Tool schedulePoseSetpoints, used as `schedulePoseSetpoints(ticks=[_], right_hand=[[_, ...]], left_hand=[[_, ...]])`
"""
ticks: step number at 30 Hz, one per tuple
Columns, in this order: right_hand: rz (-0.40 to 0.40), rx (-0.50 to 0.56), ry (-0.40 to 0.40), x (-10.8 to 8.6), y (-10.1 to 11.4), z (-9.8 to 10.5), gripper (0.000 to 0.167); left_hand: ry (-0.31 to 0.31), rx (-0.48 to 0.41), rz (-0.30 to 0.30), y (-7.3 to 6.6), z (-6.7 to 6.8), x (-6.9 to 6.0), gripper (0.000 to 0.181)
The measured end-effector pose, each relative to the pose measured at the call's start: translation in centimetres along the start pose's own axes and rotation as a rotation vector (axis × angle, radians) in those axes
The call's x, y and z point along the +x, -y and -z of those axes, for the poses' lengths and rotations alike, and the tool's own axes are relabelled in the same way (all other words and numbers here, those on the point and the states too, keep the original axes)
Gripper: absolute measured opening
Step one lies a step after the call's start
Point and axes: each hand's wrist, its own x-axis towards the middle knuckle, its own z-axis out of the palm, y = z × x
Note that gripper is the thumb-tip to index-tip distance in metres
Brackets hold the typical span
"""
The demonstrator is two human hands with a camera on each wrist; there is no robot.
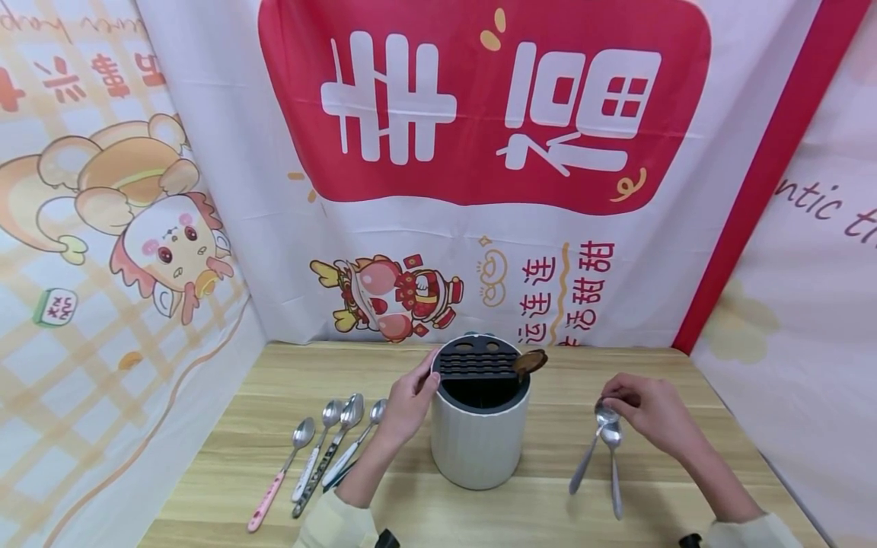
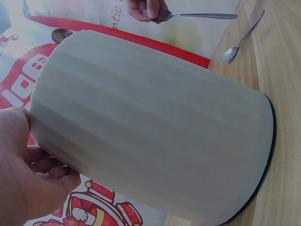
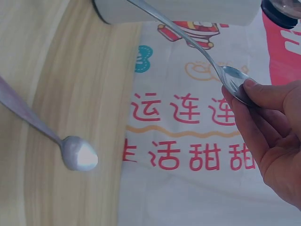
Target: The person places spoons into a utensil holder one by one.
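Note:
A cream ribbed utensil holder (image 1: 477, 449) with a dark slotted top (image 1: 477, 367) stands upright on the table. My left hand (image 1: 409, 403) grips its upper left side at the rim; the left wrist view shows fingers curled against its wall (image 2: 150, 127). Out of the top leans a brown spoon (image 1: 530, 361). To the holder's right, my right hand (image 1: 647, 411) pinches a metal spoon (image 3: 235, 84) by its bowl, the handle slanting down toward the holder. A second metal spoon (image 1: 612, 436) lies on the table just below that hand, apart from it in the right wrist view.
Left of the holder lie several spoons: one pink-handled (image 1: 276, 485), one white-handled (image 1: 308, 466), one dark patterned (image 1: 332, 449) and another light-handled (image 1: 363, 432), partly behind my left forearm. Printed cloth (image 1: 479, 228) hangs behind the wooden table (image 1: 548, 521) and along both sides.

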Motion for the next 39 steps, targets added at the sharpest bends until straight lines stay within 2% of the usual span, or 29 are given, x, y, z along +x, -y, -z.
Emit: schedulePoseSetpoints(ticks=[18, 29, 39], right_hand=[[0.140, -0.004, -0.204, 0.0, 2.3, 1.1, 0.021], [0.152, -0.037, -0.308, 0.2, 3.8, 2.1, 0.025], [0.215, 0.041, -0.413, 0.2, 5.2, 3.1, 0.030]], left_hand=[[0.011, -0.033, 0.006, 0.0, 0.0, -0.1, 0.052], [0.020, -0.035, 0.017, 0.3, 0.0, 0.1, 0.053], [0.015, -0.033, 0.010, -0.1, 0.0, 0.0, 0.053]])
